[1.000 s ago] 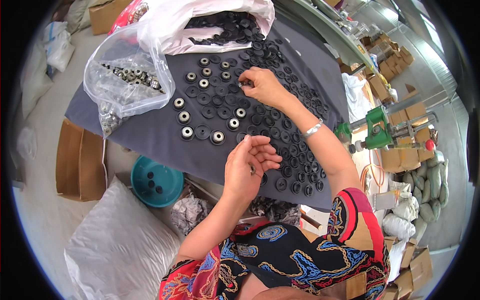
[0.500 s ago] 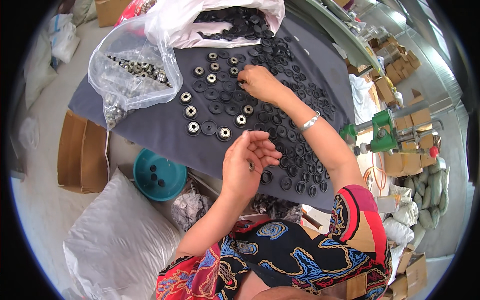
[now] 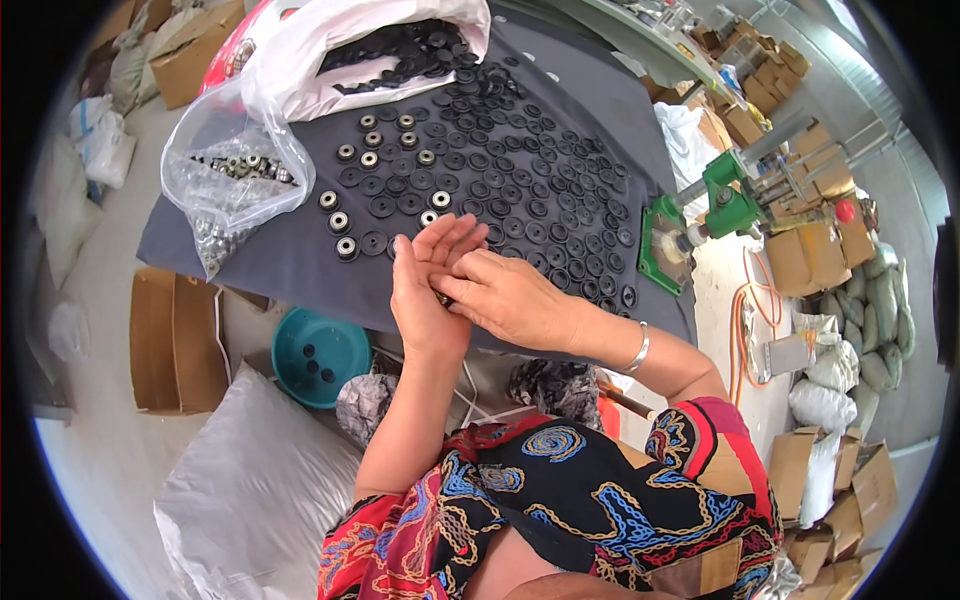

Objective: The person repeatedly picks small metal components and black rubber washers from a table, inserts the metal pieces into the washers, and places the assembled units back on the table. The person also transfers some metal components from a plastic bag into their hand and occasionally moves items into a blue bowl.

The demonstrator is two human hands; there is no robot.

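Note:
My left hand (image 3: 428, 305) is cupped palm up above the near edge of the table, its fingers bent together, with a small metal bearing (image 3: 442, 298) in the palm. Over that palm my right hand (image 3: 515, 300) reaches in from the right, thumb and fingertips pinched on the bearing, which they mostly cover. Beyond the hands, black plastic wheels (image 3: 535, 232) are spread in loose rows on the dark cloth. Several wheels on the left side carry a shiny bearing (image 3: 346, 246) in the centre; those nearby have bare centres.
A clear plastic bag of bearings (image 3: 240, 170) lies at the table's left. A white sack of black wheels (image 3: 400, 55) opens at the back. A green hand press (image 3: 725, 195) stands at the right edge. Below left are a teal basin (image 3: 320, 358), a cardboard box (image 3: 175, 340) and a grey-white sack (image 3: 255, 480).
My right hand has drawn back from the wheels to my left palm, and a bearing now sits on the wheel where it was. The whole view has shifted, moving the table leftward.

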